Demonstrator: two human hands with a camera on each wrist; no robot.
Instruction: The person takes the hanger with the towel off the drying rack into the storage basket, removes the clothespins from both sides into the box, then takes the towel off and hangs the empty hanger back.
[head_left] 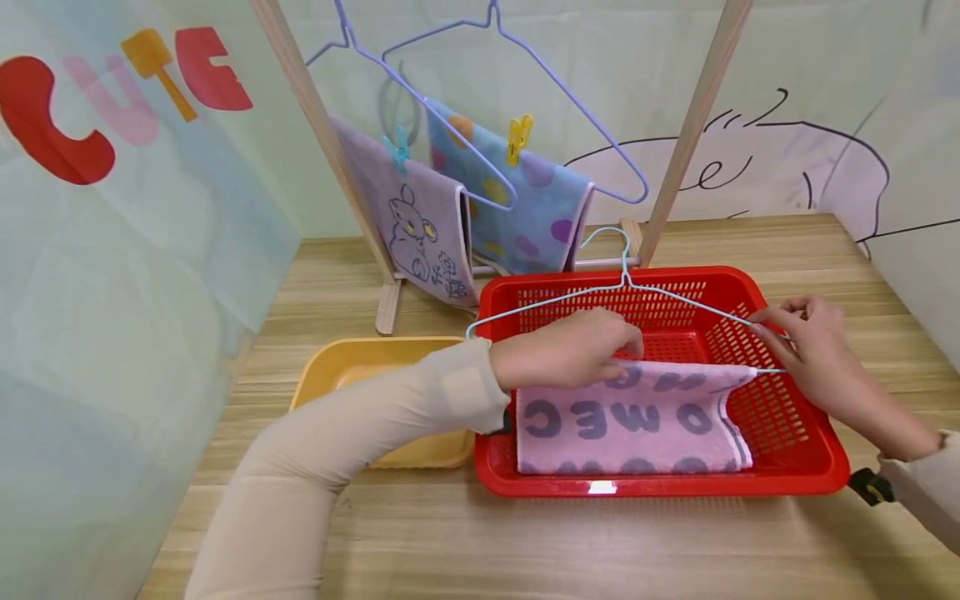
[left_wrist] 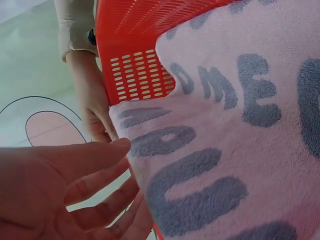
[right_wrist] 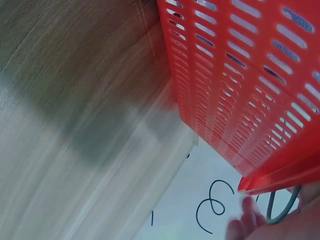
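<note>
A pink towel (head_left: 615,421) with grey letters hangs folded over the lower bar of a light blue clothes hanger (head_left: 555,302), above a red basket (head_left: 663,483). My left hand (head_left: 573,346) is at the towel's top fold; in the left wrist view its thumb (left_wrist: 107,150) meets the edge, with the other fingers behind. My right hand (head_left: 813,350) grips the hanger's right end between thumb and fingers. In the right wrist view, the hanger's bent end (right_wrist: 286,210) shows beside that hand, close to the basket rim.
A yellow tray (head_left: 330,362) stands left of the basket, partly under my left sleeve. Behind, a wooden rack (head_left: 693,133) carries two purple hangers (head_left: 555,79) with a grey-purple towel (head_left: 420,221) and a blue dotted towel (head_left: 525,200), held by a blue clothespin (head_left: 400,150) and a yellow clothespin (head_left: 517,140).
</note>
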